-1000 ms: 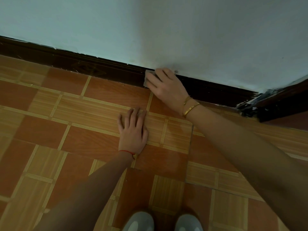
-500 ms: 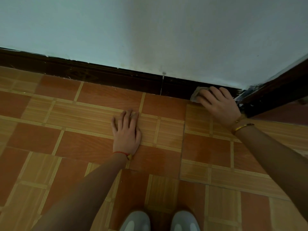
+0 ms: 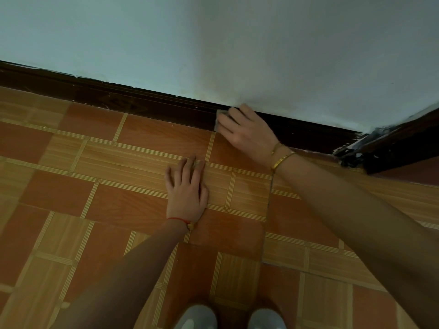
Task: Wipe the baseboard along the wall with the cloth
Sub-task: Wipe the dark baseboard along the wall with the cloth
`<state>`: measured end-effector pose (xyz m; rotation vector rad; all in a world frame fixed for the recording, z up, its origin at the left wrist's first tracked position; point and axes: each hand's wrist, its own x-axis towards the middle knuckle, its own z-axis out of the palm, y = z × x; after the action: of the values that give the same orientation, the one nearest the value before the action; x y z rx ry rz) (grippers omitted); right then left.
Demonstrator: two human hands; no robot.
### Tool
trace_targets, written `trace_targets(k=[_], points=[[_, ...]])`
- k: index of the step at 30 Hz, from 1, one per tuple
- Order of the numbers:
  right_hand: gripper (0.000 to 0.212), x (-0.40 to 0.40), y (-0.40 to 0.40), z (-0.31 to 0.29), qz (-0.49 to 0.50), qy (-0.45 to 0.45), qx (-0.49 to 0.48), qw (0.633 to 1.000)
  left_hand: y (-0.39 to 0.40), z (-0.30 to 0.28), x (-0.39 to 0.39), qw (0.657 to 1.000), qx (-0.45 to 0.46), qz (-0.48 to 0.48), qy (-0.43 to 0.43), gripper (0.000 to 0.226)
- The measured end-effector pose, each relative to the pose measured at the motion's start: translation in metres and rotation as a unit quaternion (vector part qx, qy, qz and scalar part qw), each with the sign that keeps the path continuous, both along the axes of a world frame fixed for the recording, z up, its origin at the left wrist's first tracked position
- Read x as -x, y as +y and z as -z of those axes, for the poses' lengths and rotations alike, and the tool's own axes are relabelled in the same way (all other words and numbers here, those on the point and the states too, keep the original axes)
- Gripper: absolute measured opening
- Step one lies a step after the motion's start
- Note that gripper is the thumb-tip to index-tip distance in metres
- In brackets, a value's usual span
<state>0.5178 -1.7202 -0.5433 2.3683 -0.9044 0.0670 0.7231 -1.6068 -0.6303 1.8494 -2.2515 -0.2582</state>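
Now from the head view: the right hand presses a pale cloth flat against the dark baseboard, fingers spread over it, just where the white wall meets the trim. Only the cloth's left edge peeks out. The left hand lies open, palm down on the patterned floor, holding nothing. Two grey shoes sit at the bottom edge
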Motion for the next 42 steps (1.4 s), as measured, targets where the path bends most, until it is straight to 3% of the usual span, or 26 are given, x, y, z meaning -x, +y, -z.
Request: trace_targets(k=[4, 9, 16, 21, 26, 33, 37, 40, 42], points=[[0.052, -0.002, 0.0, 0.0, -0.006, -0.004, -0.002, 1.0, -0.001, -0.001, -0.001, 1.0, -0.003, 0.001, 0.007, 0.056], [0.025, 0.049, 0.014, 0.001, -0.009, -0.013, 0.008, 1.0, 0.0, 0.0, -0.003, 1.0, -0.013, 0.007, 0.007, 0.057], [0.027, 0.153, 0.068, 0.0, 0.109, -0.018, 0.004, 0.994, 0.001, 0.0, 0.0, 1.0, -0.01, 0.005, -0.008, 0.055], [0.025, 0.173, 0.082, -0.005, 0.157, -0.023, 0.026, 0.987, 0.002, -0.001, 0.002, 1.0, -0.015, 0.004, -0.017, 0.056], [0.022, 0.16, 0.077, -0.002, 0.143, -0.021, 0.021, 0.989, 0.003, -0.004, 0.002, 1.0, -0.019, -0.003, -0.011, 0.055], [0.028, 0.096, 0.035, -0.004, 0.017, 0.059, -0.012, 0.998, 0.01, -0.007, -0.028, 0.999, -0.025, -0.022, -0.013, 0.055], [0.028, 0.044, 0.012, -0.006, -0.005, 0.044, 0.007, 0.999, 0.007, -0.005, -0.047, 0.997, -0.027, -0.072, -0.013, 0.055], [0.047, -0.001, -0.005, -0.011, -0.018, 0.019, 0.029, 0.999, 0.009, -0.001, -0.054, 0.993, -0.017, -0.114, -0.007, 0.054], [0.042, -0.028, -0.017, -0.01, -0.04, 0.018, 0.044, 0.998, 0.012, 0.001, -0.055, 0.992, -0.007, -0.128, -0.005, 0.054]])
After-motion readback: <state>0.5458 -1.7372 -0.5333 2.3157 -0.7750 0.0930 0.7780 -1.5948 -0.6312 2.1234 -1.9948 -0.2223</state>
